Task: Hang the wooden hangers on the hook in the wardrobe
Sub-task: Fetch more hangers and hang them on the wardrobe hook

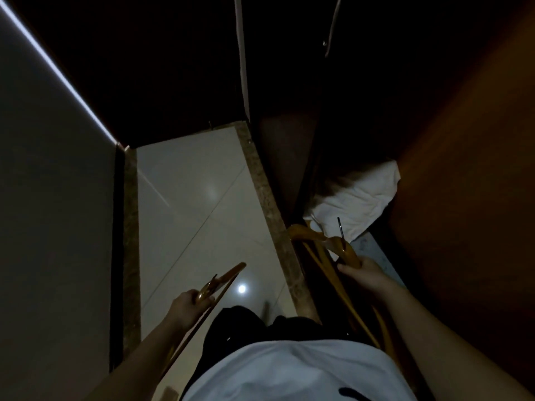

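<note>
Closest to you, your white shirt and black shorts fill the lower edge. Left of the speckled stone strip, your left hand has its fingers curled round the neck of a wooden hanger. The hanger is smooth and honey-coloured, with a flat curved shoulder and a thin straight bar running back under your forearm. Whether that hand holds one hanger or two, you cannot tell in this dim light.

Right of the strip, your right hand grips a bunch of hangers by their arched tops. A thin dark metal hook stands up just above your knuckles, and the long wooden bars slant down past your hip.

Left of the strip lies the floor, made of glossy pale tiles with fine diagonal joints and a round glare spot. Further right of the strip, beyond the bunch, a crumpled white cloth lies inside the wardrobe, against its smooth reddish-brown side panel. Far left of the strip rises a matte grey wall.
</note>
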The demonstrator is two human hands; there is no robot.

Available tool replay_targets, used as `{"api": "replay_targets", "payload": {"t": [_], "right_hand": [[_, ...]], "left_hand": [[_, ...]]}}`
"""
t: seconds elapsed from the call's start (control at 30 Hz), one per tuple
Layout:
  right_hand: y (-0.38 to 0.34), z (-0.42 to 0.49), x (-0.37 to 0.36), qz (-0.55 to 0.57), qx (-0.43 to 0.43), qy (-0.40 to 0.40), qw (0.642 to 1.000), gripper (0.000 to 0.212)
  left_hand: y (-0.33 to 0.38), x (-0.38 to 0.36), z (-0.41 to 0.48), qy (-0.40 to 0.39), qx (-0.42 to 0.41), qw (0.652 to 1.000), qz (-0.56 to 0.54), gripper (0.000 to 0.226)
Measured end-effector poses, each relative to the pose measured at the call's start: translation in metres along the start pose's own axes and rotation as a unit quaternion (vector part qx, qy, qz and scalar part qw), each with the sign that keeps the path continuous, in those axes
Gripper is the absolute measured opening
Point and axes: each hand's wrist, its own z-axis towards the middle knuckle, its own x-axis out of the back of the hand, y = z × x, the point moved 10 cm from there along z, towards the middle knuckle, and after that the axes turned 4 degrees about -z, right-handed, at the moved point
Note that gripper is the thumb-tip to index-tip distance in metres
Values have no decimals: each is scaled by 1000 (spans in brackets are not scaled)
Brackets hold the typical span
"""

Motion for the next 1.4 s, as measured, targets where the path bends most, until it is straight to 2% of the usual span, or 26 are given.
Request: {"api": "replay_targets", "payload": {"t": [0.1, 0.2, 0.33, 0.4, 0.47, 0.53, 0.63, 0.77, 0.83, 0.93, 1.0, 1.13, 1.23, 1.33, 1.4], "right_hand": [[-30, 13, 19, 24, 19, 21, 999, 42], [-57, 22, 48, 25, 59, 102, 993, 31], [-94, 17, 87, 29, 99, 210, 972, 7], [-112, 10, 106, 29, 107, 257, 960, 6], [-128, 3, 121, 17, 103, 297, 949, 18], [-142, -6, 136, 5, 96, 342, 935, 31], [-159, -26, 154, -4, 100, 407, 908, 41], [-176, -68, 172, 24, 101, 478, 872, 40], [-184, -93, 181, 30, 101, 515, 851, 37], [-197, -129, 192, 5, 85, 560, 824, 32], [-205, -155, 202, -22, 58, 595, 801, 36], [-218, -211, 223, -51, 24, 646, 761, 46], [-229, -253, 239, -45, 22, 676, 736, 50], [-243, -287, 255, -32, 51, 693, 719, 79], [-253, -306, 267, -26, 74, 701, 709, 85]], "left_hand": [[50, 10, 30, -19, -37, 999, -2, 19], [114, 18, 63, -65, -84, 994, -11, 17], [206, 24, 108, -138, -125, 982, -17, 27], [254, 22, 121, -187, -159, 969, 15, 23], [300, 18, 128, -234, -201, 950, 48, 18], [341, 13, 133, -281, -238, 926, 80, 17], [395, 3, 134, -354, -275, 887, 111, 25], [462, -9, 106, -411, -358, 825, 149, 14], [495, -15, 82, -427, -422, 781, 170, 10], [536, -23, 40, -463, -488, 719, 174, 5], [561, -26, 8, -481, -520, 687, 163, 5], [607, -23, -60, -489, -596, 615, 163, 15], [641, -13, -106, -485, -642, 575, 149, 24], [670, 0, -149, -479, -683, 538, 124, 14], [688, 8, -171, -469, -703, 523, 109, 14]]}}
